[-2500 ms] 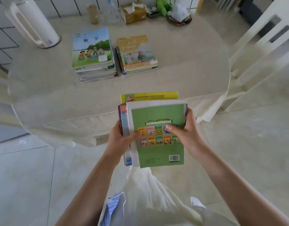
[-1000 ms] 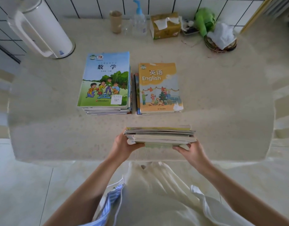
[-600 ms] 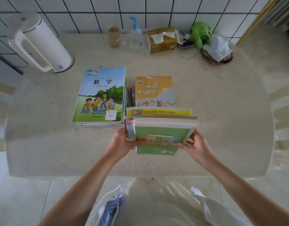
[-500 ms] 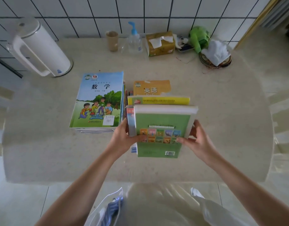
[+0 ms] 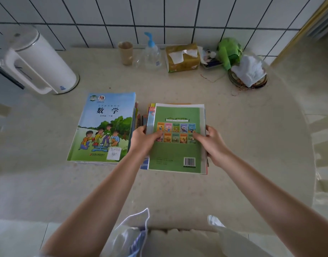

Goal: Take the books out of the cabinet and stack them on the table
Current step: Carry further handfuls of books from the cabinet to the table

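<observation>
Two book stacks lie side by side on the beige table (image 5: 252, 138). The left stack (image 5: 104, 127) has a blue and green maths book on top. On the right stack rests a bundle of books (image 5: 176, 154) whose top cover is green with a barcode, lying flat. My left hand (image 5: 143, 140) grips the bundle's left edge with the thumb on the cover. My right hand (image 5: 209, 140) grips its right edge the same way. The orange English book beneath is hidden, only a strip of its far edge showing.
Along the tiled wall at the back stand a white kettle (image 5: 39, 60), a paper cup (image 5: 125, 53), a pump bottle (image 5: 151, 51), a tissue box (image 5: 182, 57), a green bag (image 5: 229, 51) and a basket with white cloth (image 5: 247, 74). The table's front edge is near my body.
I carried the bundle from in front of the table over its top and lowered it flat onto the right stack, covering the English book. Both hands kept their hold on its sides.
</observation>
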A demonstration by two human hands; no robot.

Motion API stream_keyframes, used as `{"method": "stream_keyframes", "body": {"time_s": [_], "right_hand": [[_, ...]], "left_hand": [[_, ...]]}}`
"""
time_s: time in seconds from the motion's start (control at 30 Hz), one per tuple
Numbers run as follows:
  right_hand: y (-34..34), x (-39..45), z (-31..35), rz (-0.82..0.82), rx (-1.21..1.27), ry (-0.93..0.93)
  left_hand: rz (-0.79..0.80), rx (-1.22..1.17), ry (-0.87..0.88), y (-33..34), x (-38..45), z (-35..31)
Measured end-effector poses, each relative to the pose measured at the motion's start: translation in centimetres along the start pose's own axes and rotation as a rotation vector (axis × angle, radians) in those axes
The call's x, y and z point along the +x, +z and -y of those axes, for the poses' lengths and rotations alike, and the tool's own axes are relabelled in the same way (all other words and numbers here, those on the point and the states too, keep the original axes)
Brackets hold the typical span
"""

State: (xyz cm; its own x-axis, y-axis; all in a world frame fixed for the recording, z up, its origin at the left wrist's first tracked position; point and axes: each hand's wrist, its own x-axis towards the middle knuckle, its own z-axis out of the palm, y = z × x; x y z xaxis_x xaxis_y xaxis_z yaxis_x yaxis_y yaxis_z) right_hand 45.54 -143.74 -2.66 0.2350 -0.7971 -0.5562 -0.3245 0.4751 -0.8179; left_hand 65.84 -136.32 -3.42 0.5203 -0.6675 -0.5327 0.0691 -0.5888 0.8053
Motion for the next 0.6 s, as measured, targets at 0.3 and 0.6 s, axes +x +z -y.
{"method": "stream_keyframes", "body": {"time_s": [0.3,0.6], "right_hand": [[1.4,3.9,0.4,0.009,-0.134,-0.035],[0.8,4.8,0.1,0.015,-0.254,-0.042]], "left_hand": [[-0.08,0.065,-0.052,0.7,2.7,1.1],[-0.102,0.184,-0.016,1.2,2.9,1.5]]}}
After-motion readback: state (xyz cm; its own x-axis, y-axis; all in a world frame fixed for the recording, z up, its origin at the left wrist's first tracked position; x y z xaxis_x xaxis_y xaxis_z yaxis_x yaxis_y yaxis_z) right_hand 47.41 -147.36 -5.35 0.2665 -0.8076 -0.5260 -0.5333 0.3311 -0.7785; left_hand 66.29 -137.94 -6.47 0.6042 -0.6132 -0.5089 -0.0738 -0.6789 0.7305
